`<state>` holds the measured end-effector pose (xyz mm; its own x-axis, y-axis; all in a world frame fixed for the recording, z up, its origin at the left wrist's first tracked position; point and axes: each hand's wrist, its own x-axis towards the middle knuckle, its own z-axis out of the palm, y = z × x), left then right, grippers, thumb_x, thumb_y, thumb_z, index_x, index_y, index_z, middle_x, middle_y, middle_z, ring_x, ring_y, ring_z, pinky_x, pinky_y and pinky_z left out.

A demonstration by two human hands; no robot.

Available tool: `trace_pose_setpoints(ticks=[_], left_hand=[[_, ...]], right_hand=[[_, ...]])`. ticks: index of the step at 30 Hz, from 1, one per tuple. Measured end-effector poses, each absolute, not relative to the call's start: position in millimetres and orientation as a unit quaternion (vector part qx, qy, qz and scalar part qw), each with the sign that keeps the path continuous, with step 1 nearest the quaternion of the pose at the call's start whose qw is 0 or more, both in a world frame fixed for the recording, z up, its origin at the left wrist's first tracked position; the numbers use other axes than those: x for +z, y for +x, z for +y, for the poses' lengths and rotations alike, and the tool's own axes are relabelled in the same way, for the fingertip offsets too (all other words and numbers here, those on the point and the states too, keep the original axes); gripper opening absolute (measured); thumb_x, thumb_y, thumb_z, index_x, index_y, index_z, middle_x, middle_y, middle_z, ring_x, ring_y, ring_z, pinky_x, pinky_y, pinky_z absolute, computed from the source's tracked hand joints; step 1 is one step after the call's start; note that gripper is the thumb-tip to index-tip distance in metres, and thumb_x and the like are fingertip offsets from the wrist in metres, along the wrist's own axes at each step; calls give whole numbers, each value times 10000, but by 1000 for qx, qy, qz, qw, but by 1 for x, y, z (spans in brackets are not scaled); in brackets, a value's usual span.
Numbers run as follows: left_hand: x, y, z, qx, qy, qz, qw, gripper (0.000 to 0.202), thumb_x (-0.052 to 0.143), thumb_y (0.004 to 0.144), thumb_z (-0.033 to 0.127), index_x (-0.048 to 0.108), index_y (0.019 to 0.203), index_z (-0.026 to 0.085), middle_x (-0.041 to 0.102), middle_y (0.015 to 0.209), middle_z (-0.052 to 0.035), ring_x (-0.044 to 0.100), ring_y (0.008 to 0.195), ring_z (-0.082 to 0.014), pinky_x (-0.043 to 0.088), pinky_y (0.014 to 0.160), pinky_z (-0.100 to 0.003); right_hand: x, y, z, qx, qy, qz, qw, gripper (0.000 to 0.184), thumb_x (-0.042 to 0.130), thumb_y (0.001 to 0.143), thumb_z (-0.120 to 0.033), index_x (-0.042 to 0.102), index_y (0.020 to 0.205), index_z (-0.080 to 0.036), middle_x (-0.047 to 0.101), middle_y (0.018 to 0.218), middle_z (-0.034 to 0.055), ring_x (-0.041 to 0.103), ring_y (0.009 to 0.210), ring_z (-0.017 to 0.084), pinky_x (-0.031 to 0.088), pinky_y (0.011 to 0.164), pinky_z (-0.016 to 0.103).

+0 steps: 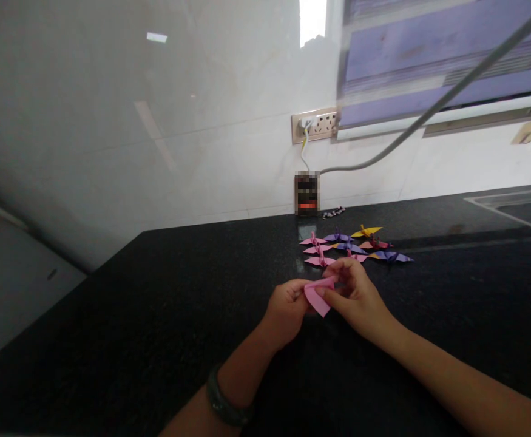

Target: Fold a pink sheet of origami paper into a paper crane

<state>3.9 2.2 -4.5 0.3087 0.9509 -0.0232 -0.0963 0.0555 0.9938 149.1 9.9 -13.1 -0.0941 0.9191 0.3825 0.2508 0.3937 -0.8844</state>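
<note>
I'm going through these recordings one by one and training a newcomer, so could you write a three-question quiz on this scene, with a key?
1. True or false: the left hand and the right hand both hold the pink paper.

2. On which arm is the dark bangle worn?

3. Where do the folded paper cranes sit on the black counter?
A) To the left of both hands
B) On the near side of the hands
C) Beyond the hands

Key: 1. True. 2. The left. 3. C.
</note>
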Motion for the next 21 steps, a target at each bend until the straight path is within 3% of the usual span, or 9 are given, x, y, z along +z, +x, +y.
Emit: trace_pose_setpoints(ticks=[2,6,10,16,21], left_hand=[[-6,3,3,428,542,411,595,262,545,710,312,618,883,129,625,695,-37,569,626,-133,449,613,-252],[-11,-1,5,412,573,422,569,248,558,696,326,649,814,128,612,637,-29,559,609,-138,440,589,-247],[-15,-4,7,402,590,411,566,213,595,665,306,665,753,125,619,650,-32,561,650,-151,434,629,-254],[-10,-6,7,441,487,388,647,292,562,709,333,604,897,113,625,785,-77,576,694,-147,440,692,-303],[-7,-5,5,412,438,355,716,311,525,736,368,593,844,85,614,746,-92,583,683,-159,443,684,-320]], right_hand=[[-13,149,11,356,-446,-649,504,416,601,675,-275,408,1038,-208,532,822,22,527,679,135,432,517,229],[-8,149,10,386,-445,-676,442,138,545,717,-296,561,779,-174,559,684,11,528,617,135,437,540,246],[-7,149,7,400,-441,-679,429,154,528,730,-304,565,688,-160,555,624,5,515,569,128,430,521,243],[-10,149,10,390,-469,-656,444,158,513,739,-311,561,731,-161,575,649,16,517,579,138,430,517,253],[-11,147,9,380,-473,-666,434,166,516,738,-323,548,717,-162,565,649,13,516,585,136,425,519,245]])
